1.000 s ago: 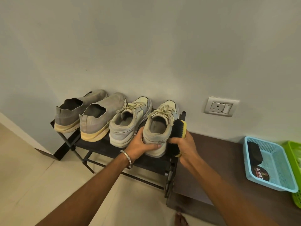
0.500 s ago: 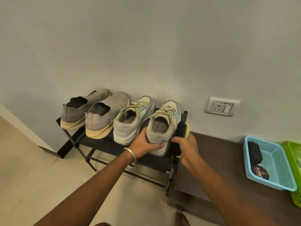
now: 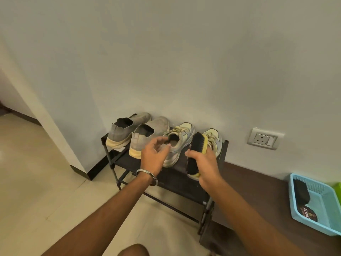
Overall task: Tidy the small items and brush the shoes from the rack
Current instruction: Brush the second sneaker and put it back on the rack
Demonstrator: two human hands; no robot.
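Note:
Several shoes stand on a black rack (image 3: 177,179) against the wall: two grey slip-ons (image 3: 127,129) on the left and two pale laced sneakers on the right. My left hand (image 3: 154,156) hovers with relaxed fingers over the heel of the left sneaker (image 3: 181,137), holding nothing. My right hand (image 3: 203,164) grips a yellow-backed shoe brush (image 3: 195,147) with black bristles, raised in front of the right sneaker (image 3: 214,138), which it partly hides.
A dark wooden bench (image 3: 258,183) adjoins the rack on the right. On it sits a light blue basket (image 3: 330,206) with a black brush and a polish tin, and a green basket (image 3: 337,185) behind. A wall socket (image 3: 264,138) is above. Tiled floor lies left.
My left hand has let go of the right sneaker and shifted left over the neighbouring sneaker. My right hand lifted the brush away from the shoe's side. The camera view rose.

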